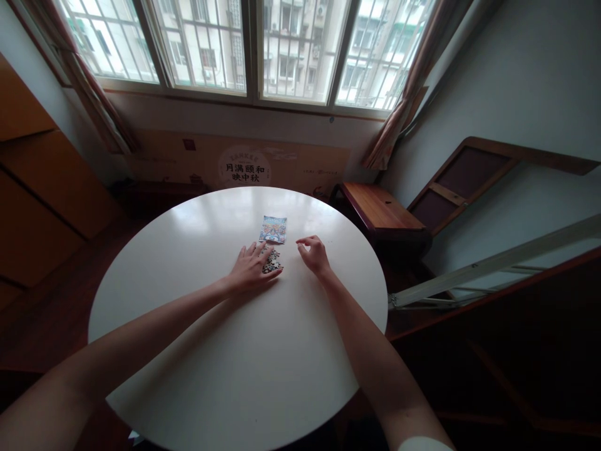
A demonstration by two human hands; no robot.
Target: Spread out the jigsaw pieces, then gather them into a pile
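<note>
A small heap of jigsaw puzzle pieces [273, 262] lies near the middle of the white round table [253, 376]. My left hand [255, 266] rests over the heap's left side with its fingers spread, hiding part of it. Just beyond the pieces is a colourful printed picture sheet [273, 230], mostly blue, lying flat. To the right of the sheet, my right hand [313, 254] has its thumb and forefinger curled together in a pinch. Whatever sits between those fingertips is too small to make out.
A low wooden stool-like table [382, 207] stands beyond the round table's right edge. Behind it a wooden framed panel [462, 178] leans on the wall. Barred windows [300, 50] and a printed board [244, 160] line the far side. Orange cabinets [51, 200] are at left.
</note>
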